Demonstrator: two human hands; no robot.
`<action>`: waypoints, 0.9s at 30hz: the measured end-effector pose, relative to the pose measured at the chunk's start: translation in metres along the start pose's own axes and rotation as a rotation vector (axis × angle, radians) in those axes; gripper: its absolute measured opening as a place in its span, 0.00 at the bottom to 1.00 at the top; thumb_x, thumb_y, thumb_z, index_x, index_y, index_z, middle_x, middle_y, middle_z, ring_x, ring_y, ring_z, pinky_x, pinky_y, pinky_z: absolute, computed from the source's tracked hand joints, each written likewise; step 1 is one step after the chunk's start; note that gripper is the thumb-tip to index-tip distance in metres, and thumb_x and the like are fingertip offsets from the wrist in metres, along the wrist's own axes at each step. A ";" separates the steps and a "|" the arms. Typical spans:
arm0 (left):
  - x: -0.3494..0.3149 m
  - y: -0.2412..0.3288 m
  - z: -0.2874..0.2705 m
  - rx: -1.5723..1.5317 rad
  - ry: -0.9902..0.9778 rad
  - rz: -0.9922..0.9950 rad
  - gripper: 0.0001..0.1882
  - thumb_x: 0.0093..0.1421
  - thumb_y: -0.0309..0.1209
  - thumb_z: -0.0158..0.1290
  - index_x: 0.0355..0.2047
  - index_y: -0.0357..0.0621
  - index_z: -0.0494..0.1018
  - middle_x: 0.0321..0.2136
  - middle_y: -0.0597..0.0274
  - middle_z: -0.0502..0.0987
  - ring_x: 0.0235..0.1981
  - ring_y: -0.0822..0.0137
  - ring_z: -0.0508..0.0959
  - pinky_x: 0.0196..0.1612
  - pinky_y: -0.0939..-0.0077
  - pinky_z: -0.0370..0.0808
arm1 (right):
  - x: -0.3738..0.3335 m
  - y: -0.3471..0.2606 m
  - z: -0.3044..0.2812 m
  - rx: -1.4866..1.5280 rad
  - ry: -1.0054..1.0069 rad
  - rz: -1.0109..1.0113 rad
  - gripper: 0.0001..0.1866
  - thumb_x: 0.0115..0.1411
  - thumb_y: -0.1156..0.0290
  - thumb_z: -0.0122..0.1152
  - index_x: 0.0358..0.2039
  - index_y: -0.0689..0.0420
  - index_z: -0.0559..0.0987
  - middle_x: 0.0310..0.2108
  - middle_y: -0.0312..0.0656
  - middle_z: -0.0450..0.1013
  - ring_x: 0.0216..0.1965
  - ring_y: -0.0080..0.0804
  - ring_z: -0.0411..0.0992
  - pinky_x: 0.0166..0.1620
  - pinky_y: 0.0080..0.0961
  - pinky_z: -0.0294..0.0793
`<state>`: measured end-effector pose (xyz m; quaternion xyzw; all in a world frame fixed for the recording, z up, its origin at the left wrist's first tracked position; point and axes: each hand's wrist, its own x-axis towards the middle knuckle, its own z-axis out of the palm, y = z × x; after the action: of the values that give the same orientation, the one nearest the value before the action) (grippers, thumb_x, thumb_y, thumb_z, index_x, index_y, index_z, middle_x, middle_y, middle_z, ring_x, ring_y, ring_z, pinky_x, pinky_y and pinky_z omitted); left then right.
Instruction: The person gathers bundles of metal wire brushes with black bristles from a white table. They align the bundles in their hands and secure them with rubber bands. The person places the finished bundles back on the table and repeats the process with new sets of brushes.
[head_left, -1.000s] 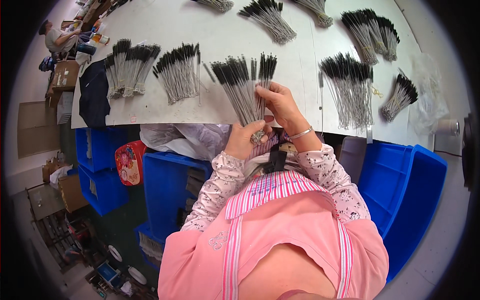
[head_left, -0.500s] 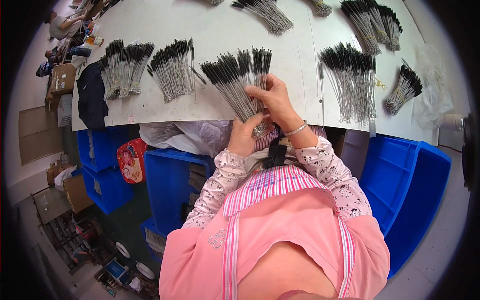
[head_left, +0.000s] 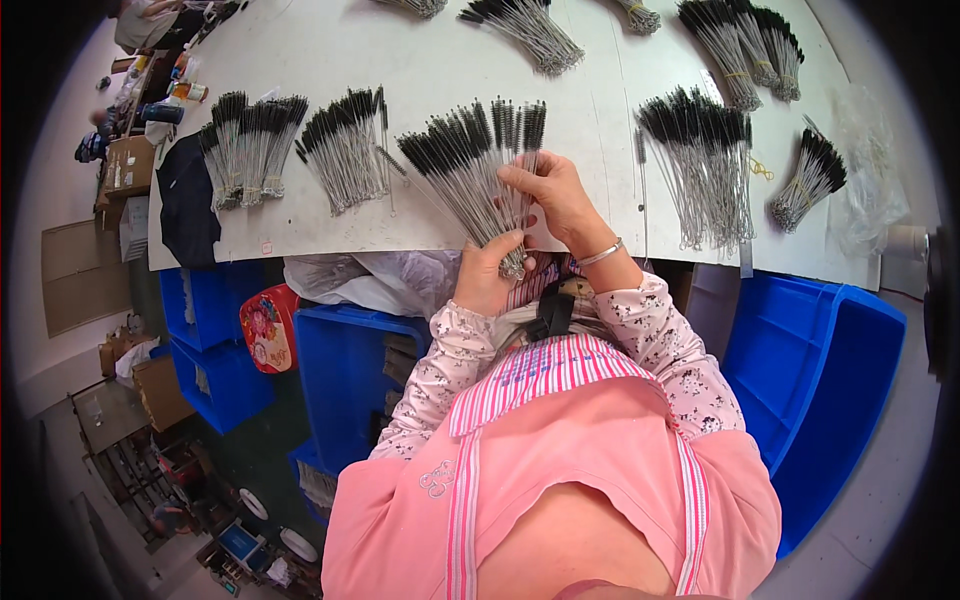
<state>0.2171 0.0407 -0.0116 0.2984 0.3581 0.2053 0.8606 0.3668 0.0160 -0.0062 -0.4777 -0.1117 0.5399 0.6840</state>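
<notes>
A fanned bunch of wire brushes [head_left: 462, 175], with black bristle tips and looped metal handles, is held over the table's near edge. My left hand [head_left: 487, 272] is closed round the handle ends at the bottom. Higher up, my right hand [head_left: 553, 196] pinches some brushes on the bunch's right side, just below the bristles. Those brushes stand slightly apart from the rest of the fan. A loose pile of brushes [head_left: 345, 160] lies to the left, and a wider pile [head_left: 697, 165] lies to the right.
Rubber-banded bundles [head_left: 255, 155] lie at the table's left, with others along the far side. A small bundle [head_left: 808, 182] sits near a clear plastic bag [head_left: 868, 170] at right. Blue crates [head_left: 800, 370] stand below the table. A dark cloth [head_left: 187, 200] hangs over the left edge.
The brushes in my hands have spread into a wider fan. My right hand has shifted slightly right and down, while my left hand keeps its grip at the bottom.
</notes>
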 end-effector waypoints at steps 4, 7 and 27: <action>0.000 0.001 0.000 0.032 0.002 -0.007 0.17 0.57 0.23 0.52 0.47 0.39 0.69 0.40 0.56 0.77 0.34 0.64 0.78 0.28 0.72 0.76 | 0.004 0.003 -0.004 0.023 -0.045 0.046 0.09 0.54 0.71 0.66 0.33 0.56 0.75 0.24 0.33 0.73 0.24 0.23 0.75 0.19 0.17 0.65; 0.001 0.001 -0.001 0.022 -0.017 0.016 0.17 0.57 0.24 0.52 0.47 0.40 0.69 0.40 0.57 0.77 0.34 0.64 0.78 0.28 0.73 0.76 | 0.002 0.000 -0.004 0.061 -0.065 0.048 0.08 0.54 0.71 0.66 0.32 0.56 0.75 0.24 0.33 0.72 0.24 0.23 0.75 0.17 0.17 0.62; -0.006 0.000 0.002 0.033 0.026 0.100 0.18 0.57 0.24 0.51 0.49 0.40 0.67 0.40 0.60 0.75 0.33 0.66 0.77 0.27 0.76 0.75 | 0.008 0.008 -0.014 -0.115 0.071 -0.091 0.09 0.56 0.66 0.65 0.26 0.57 0.77 0.22 0.32 0.72 0.19 0.18 0.66 0.22 0.15 0.63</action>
<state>0.2144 0.0363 -0.0075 0.3274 0.3572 0.2461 0.8394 0.3745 0.0152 -0.0226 -0.5293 -0.1398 0.4838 0.6828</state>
